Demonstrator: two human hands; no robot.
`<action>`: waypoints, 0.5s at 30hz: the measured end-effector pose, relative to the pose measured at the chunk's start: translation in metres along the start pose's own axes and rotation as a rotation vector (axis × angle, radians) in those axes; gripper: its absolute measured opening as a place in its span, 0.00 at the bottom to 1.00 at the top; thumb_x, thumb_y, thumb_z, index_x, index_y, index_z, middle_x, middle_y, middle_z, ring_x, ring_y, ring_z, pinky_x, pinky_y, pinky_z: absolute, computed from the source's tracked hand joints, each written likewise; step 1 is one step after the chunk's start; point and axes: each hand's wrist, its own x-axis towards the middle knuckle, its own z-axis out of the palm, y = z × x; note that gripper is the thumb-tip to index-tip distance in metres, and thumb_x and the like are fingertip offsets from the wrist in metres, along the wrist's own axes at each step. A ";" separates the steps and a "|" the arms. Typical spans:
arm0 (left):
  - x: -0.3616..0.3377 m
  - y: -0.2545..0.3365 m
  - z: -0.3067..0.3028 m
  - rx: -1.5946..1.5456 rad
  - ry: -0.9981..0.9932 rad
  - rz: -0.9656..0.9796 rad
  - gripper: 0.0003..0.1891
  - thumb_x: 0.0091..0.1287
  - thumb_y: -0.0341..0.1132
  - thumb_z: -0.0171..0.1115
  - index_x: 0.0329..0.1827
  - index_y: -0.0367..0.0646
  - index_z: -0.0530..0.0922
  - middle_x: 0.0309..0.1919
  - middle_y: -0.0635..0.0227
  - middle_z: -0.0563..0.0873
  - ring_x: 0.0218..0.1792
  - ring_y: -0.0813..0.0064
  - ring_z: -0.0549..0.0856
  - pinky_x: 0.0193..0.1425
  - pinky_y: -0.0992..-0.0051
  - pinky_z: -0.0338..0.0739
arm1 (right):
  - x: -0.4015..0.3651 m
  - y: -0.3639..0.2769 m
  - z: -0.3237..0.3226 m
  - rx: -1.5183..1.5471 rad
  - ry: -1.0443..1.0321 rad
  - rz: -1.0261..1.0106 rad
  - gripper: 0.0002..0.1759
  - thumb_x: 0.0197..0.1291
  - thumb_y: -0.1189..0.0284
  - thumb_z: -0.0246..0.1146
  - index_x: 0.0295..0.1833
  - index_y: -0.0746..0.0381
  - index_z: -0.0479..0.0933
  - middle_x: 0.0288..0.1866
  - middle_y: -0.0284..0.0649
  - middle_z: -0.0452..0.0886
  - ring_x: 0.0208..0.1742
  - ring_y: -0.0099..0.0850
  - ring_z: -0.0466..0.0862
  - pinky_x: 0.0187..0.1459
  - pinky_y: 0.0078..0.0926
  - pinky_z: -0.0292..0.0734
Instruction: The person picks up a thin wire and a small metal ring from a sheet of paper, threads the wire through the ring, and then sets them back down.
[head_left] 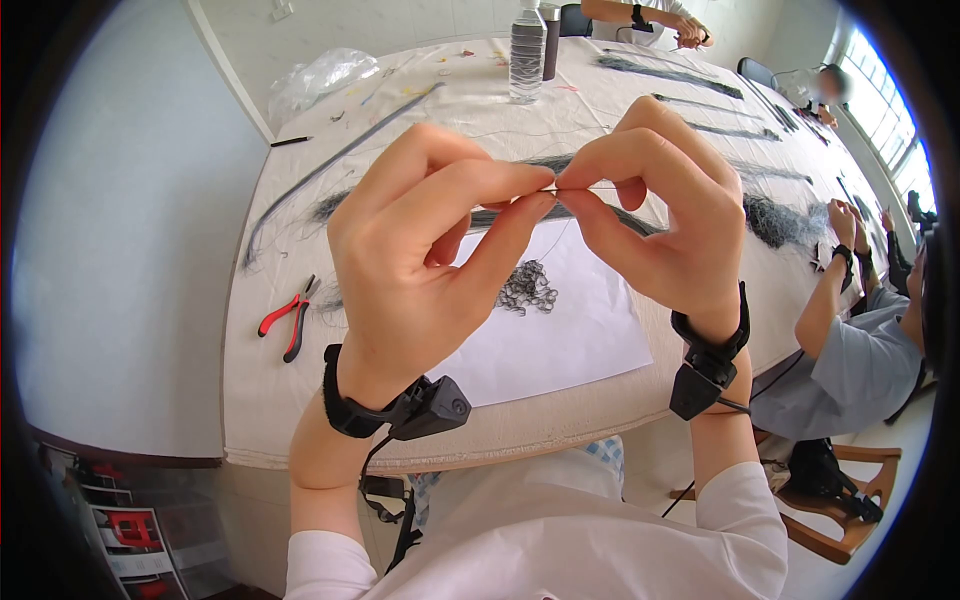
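Observation:
My left hand [420, 240] and my right hand [660, 200] meet fingertip to fingertip above the table. Each pinches a thin dark wire [568, 238], which runs between the tips and has an end hanging down. Below them a white sheet of paper [590, 330] lies on the cloth, bearing a small heap of curled dark wire pieces [527, 288]. Behind my fingers, bundles of grey wire [640, 222] are partly hidden. Black straps with small devices sit on both of my wrists.
Red-and-black pliers [296, 318] lie at the left. A water bottle [527, 55], a dark flask [550, 40], a plastic bag [325, 80] and more wire bundles [670, 75] are farther back. A tangled wire heap [785, 222] and a co-worker [860, 350] are at the right.

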 end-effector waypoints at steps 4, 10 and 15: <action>0.000 0.001 0.001 -0.010 -0.004 -0.042 0.10 0.54 0.16 0.66 0.36 0.39 0.83 0.30 0.75 0.78 0.21 0.90 0.64 0.21 0.87 0.52 | -0.001 0.001 0.001 0.002 0.012 -0.015 0.11 0.40 0.85 0.68 0.32 0.62 0.81 0.27 0.32 0.76 0.23 0.20 0.69 0.23 0.15 0.62; 0.001 0.002 0.001 0.008 -0.002 -0.022 0.09 0.52 0.17 0.67 0.33 0.40 0.82 0.32 0.75 0.78 0.20 0.90 0.62 0.21 0.87 0.52 | 0.000 0.001 0.001 -0.009 0.006 -0.048 0.11 0.39 0.85 0.69 0.32 0.62 0.81 0.26 0.32 0.74 0.23 0.20 0.69 0.23 0.15 0.62; 0.000 0.000 0.002 0.020 0.000 -0.014 0.09 0.51 0.19 0.68 0.33 0.40 0.82 0.32 0.75 0.78 0.20 0.89 0.61 0.22 0.86 0.53 | 0.001 0.002 0.001 -0.004 -0.011 -0.056 0.12 0.38 0.84 0.69 0.32 0.62 0.80 0.27 0.32 0.75 0.23 0.21 0.69 0.23 0.16 0.61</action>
